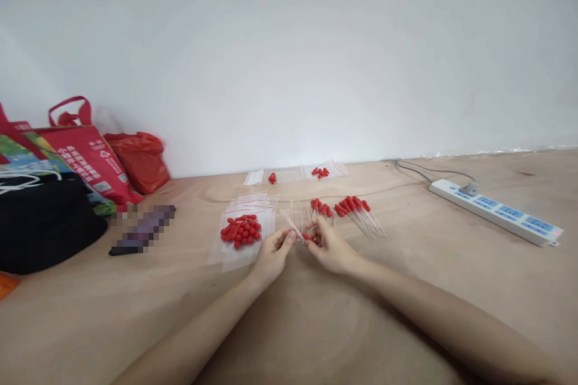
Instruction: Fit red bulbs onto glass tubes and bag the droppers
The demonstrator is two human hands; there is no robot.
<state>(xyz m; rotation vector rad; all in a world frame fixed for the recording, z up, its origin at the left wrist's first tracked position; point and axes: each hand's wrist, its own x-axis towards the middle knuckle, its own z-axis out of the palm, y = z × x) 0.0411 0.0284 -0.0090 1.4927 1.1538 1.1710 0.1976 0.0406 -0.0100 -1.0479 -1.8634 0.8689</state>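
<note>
My left hand (274,252) pinches a thin clear dropper tube (292,224), which slants up and to the left. Close beside it, my right hand (332,246) has its fingers closed on a red rubber bulb (309,237). The bulb is near the tube's lower end; whether they touch is hard to tell. Left of my hands, a pile of red bulbs (241,231) rests on clear zip bags. Loose clear tubes (295,215) lie just beyond my fingers. To the right are several droppers (354,206) with red bulbs on their tubes.
Farther back lie small bags with red bulbs (320,172) and a single bulb (272,178). A white power strip (497,210) with a plug is at right. At left are a blurred phone-like object (143,230), a black hat (49,222), and red bags (139,159).
</note>
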